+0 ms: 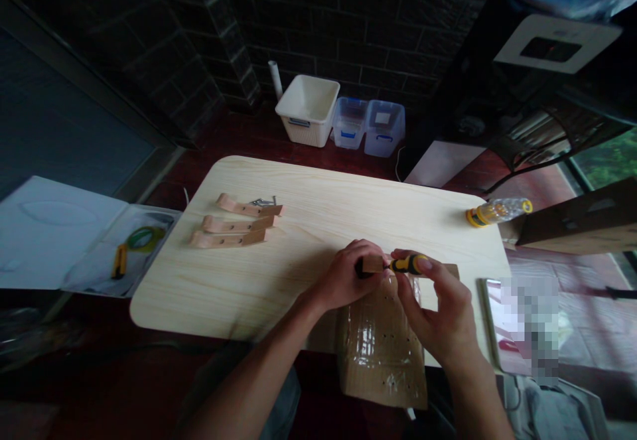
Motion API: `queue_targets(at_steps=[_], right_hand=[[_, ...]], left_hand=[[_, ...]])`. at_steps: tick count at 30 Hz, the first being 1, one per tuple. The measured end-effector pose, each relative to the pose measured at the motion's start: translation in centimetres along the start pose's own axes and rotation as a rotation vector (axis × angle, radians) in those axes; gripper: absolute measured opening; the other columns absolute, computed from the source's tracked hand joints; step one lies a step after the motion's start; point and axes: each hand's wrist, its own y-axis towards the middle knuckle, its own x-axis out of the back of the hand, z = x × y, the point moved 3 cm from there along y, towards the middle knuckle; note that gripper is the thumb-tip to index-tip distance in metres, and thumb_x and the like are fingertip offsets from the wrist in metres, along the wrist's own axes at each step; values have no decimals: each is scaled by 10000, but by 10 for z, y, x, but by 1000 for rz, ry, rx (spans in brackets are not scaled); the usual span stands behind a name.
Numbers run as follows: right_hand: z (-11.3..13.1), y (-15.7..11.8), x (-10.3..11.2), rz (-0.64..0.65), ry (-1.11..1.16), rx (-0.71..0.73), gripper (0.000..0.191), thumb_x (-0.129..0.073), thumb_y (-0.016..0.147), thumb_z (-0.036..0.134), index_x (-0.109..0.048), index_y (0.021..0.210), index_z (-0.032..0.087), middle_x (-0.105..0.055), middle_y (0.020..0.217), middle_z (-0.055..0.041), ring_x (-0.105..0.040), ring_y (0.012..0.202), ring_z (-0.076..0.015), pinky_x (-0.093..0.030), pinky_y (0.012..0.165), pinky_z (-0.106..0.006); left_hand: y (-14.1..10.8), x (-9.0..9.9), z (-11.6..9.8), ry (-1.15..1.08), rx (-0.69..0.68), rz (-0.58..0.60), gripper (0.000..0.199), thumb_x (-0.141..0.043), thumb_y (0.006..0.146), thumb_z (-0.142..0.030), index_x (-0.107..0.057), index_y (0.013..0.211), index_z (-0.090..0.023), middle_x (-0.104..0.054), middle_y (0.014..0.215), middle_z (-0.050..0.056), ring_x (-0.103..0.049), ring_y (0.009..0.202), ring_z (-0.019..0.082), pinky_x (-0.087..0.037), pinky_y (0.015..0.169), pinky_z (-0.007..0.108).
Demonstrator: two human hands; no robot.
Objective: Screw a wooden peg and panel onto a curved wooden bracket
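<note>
I have the left hand (359, 269) closed around a small wooden piece (373, 265), with its fingers curled in. The right hand (442, 297) is closed too, and its thumb and fingers pinch a yellow and black screwdriver (408, 265). The screwdriver points at the small wooden piece, but I can't tell if they touch. Both are over the near side of the table, above the brown cardboard (383, 354), which has shiny tape and little holes and hangs over the edge.

The table (318, 208) is pale wood with round corners. On its left side I see three curvy wooden parts (233, 222), with a little pile of screws (263, 202) by the top one. A clear bottle (497, 212) with yellow ends lies at the far right corner.

Past the table, a white tub (308, 111) and two clear bins (368, 125) sit on the dark red floor (239, 136), near a black brick wall (348, 25). An open white case (94, 237) on the left has a green and yellow ring and a yellow tool inside
</note>
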Motion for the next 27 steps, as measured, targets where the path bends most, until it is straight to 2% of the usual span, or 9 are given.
queue_targets(at_steps=[6, 13, 21, 27], right_hand=[[-1, 1, 1, 2, -26, -3, 447, -678, 937, 97, -586, 1321, 305, -749, 1179, -56, -758, 1080, -207, -665, 846, -356], [-5, -1, 1, 25, 41, -16, 488, -669, 937, 78, -568, 1353, 313, -760, 1249, -52, -760, 1107, -199, -663, 892, -366], [-3, 2, 3, 38, -24, -61, 326, -668, 950, 133, -649, 1233, 293, -791, 1102, -40, -784, 963, -199, -670, 787, -330], [-5, -1, -1, 51, 41, -75, 399, -664, 947, 127, -623, 1305, 298, -785, 1216, -58, -776, 1079, -216, -674, 860, -360]], left_hand=[[0, 0, 1, -4, 8, 5, 146, -775, 901, -313, -698, 974, -212, -752, 1092, 84, -689, 1092, 256, -558, 1008, 441], [-1, 0, 2, 5, -24, -8, 107, -755, 912, -260, -701, 993, -217, -749, 1095, 71, -691, 1081, 238, -558, 1009, 432], [-2, -1, 5, 18, -11, 3, 124, -753, 910, -258, -697, 1013, -220, -746, 1112, 74, -687, 1096, 243, -564, 1003, 438], [-2, -1, 4, -2, -25, -24, 125, -770, 899, -255, -696, 991, -216, -749, 1103, 75, -694, 1069, 241, -565, 994, 432]])
